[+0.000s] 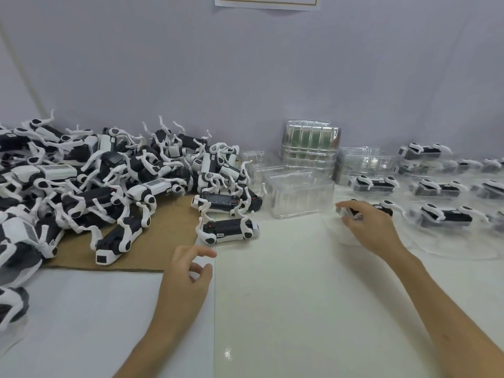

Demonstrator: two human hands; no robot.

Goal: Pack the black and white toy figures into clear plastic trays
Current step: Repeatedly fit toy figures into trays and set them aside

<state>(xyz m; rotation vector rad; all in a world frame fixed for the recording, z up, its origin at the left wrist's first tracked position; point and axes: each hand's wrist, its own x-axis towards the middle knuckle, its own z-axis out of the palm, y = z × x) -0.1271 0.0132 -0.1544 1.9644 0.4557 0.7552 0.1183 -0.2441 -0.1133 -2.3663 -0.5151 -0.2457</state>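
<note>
The left hand [188,271] hangs over the worktop [272,296], fingers loosely curled and holding nothing, just short of a loose figure [227,230]. The right hand [368,227] curls its fingers round a trayed figure [384,207] toward the right edge. Empty trays [300,192] stand at the back.

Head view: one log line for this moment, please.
left hand empty, near loose figure | right hand on packed tray | clear tray empty

Toy pile [81,186]: cut by left edge. Packed trays [447,186]: cut by right edge. One figure [383,207]: front hidden under right hand [365,225].
</note>
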